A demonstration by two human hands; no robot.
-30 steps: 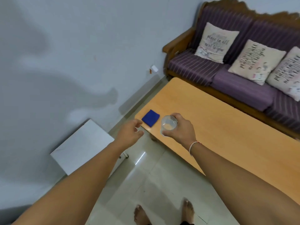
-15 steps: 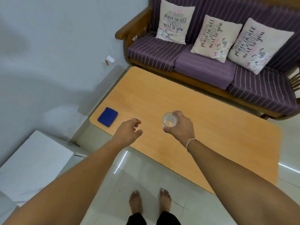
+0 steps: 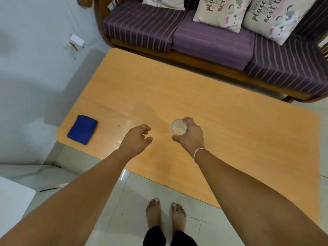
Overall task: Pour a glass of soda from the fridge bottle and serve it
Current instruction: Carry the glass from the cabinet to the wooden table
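A: Closer to the sofa side than a moment ago; more of the worktop in view now, with the cloth further out to the left.

B: Right hand (image 3: 190, 137) wrapped round the small clear glass (image 3: 179, 129), thumb on the near side, fingers curled behind, a closed grip on the wall just below the rim. Pale soda pooled low in the bottom, well short of full.

A: And the other?

B: Left hand (image 3: 136, 139) loosely half-curled, holding nothing, hanging just beside the right over the near part of the worktop.

A: Glass down yet?

B: Hard to tell from above: either just over the light orange wooden worktop (image 3: 230, 125) or barely touching it. Probably the serving step, near the end of the task.

A: Best way to finish?

B: Keep upright, lower straight down, no tilt toward the thumb. Feel for the base landing flat before loosening anything. Then open the fingers outward rather than sliding up, to avoid dragging the rim. Plenty of bare surface all round; folded blue cloth (image 3: 82, 129) well apart at the left corner, purple striped sofa (image 3: 213, 41) beyond the far edge, so no crowding. Left hand best kept clear, ready only to steady.
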